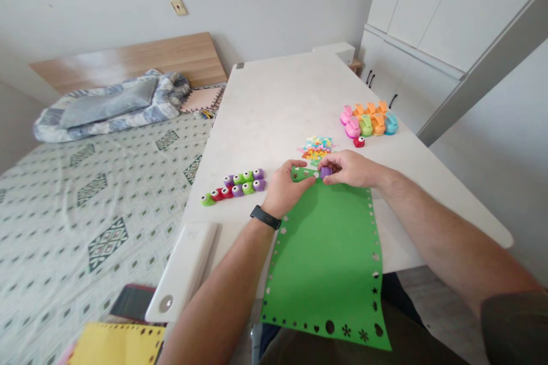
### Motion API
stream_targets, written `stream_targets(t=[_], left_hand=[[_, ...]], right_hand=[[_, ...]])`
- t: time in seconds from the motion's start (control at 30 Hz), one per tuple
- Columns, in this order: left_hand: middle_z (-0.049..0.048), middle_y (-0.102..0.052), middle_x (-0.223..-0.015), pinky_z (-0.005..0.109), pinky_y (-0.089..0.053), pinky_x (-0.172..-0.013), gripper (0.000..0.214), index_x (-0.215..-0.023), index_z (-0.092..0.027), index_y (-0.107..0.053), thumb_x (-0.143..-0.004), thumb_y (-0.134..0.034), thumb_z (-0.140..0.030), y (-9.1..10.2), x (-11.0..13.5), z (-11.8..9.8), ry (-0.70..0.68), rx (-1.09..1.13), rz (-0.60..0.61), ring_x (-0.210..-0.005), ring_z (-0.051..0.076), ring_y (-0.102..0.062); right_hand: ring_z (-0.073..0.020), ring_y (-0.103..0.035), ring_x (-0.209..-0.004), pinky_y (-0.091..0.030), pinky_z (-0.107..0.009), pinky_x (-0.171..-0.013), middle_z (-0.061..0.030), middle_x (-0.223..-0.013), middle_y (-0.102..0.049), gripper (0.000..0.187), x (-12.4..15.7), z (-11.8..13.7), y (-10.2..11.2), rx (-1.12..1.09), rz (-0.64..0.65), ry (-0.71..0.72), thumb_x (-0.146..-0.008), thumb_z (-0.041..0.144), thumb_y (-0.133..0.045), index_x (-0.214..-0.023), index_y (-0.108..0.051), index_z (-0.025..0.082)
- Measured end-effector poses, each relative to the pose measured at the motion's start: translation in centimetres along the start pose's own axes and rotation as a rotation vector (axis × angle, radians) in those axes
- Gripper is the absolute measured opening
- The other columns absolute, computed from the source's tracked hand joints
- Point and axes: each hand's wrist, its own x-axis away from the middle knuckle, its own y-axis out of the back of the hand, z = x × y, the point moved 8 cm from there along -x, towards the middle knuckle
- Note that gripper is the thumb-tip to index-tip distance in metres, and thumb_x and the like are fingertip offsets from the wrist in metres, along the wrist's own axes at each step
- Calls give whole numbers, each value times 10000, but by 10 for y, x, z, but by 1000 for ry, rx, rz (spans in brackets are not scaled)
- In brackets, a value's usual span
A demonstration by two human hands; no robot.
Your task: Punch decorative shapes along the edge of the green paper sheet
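Observation:
A green foam sheet [329,251] with punched shapes along its edges lies on the white table [278,102] and hangs over the near edge. My left hand [285,188] is closed on the sheet's far edge, pinching it. My right hand [349,168] is closed on a small purple punch [325,171] set on that same far edge. Just beyond my hands lies a small heap of coloured punched shapes [317,148].
Several small purple, green and red punches [237,185] sit in rows to the left. Larger pink, orange, green and blue punches [370,120] and a red one [358,141] stand at the right. A yellow sheet [115,345] lies bottom left. A bed [85,182] adjoins the table.

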Motion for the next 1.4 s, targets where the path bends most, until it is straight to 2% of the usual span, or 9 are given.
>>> stream_targets(t=[0.33,0.53,0.7,0.77,0.9,1.03,1.23,1.4], left_hand=[[27,-741,-875,264,-457,-628,458,-1167,-193,-653,-782,-766,-413,1,0,-1,0,-11,-9,-694,151,-628],[17,-740,-867,264,-452,-622,462,-1166,-196,-652,-775,-777,-408,1,1,-2,-3,9,9,-677,146,-614],[25,-732,-884,288,-484,-699,547,-1235,-192,-619,-781,-789,-447,0,3,-8,-42,-8,26,-726,156,-630],[52,-740,-975,307,-505,-758,620,-1286,-191,-584,-778,-797,-476,1,4,-13,-75,-29,8,-792,166,-650],[122,-675,-1264,354,-503,-972,738,-1345,-180,-547,-745,-830,-502,3,4,-28,-218,-50,-26,-1111,222,-647],[111,-664,-1305,415,-441,-1089,669,-1286,-205,-626,-734,-834,-519,-2,4,-38,-318,-191,8,-1240,272,-599],[49,-749,-1149,394,-488,-989,477,-1173,-248,-704,-769,-807,-480,-14,2,-35,-294,-264,180,-1076,263,-680],[32,-761,-1076,358,-514,-928,427,-1136,-251,-715,-771,-797,-457,-16,1,-29,-240,-220,218,-987,247,-699]], right_hand=[[-152,-608,-734,-474,-274,-689,-11,-838,-694,377,0,0,0,18,-17,-3,-725,347,-781,-1047,-705,166],[-138,-582,-696,-445,-265,-665,5,-799,-682,318,1,4,0,72,-44,-19,-718,322,-767,-995,-714,174],[-143,-582,-702,-439,-260,-656,3,-798,-681,307,1,7,-2,39,-35,-26,-702,295,-764,-979,-711,173],[-148,-585,-716,-438,-262,-656,1,-801,-674,310,2,8,-3,46,-32,-12,-713,315,-765,-983,-711,172],[-160,-599,-735,-440,-271,-664,-11,-821,-691,321,3,12,-4,87,-35,9,-729,354,-765,-986,-709,170],[-162,-621,-755,-442,-270,-685,-6,-846,-711,280,4,14,-6,121,-45,25,-718,220,-708,-995,-708,179],[-162,-606,-734,-415,-271,-657,4,-828,-710,297,5,17,-9,166,-50,31,-703,201,-700,-999,-722,197],[-158,-592,-723,-396,-270,-645,11,-809,-706,241,5,20,-11,228,-44,34,-691,189,-686,-930,-711,200]])
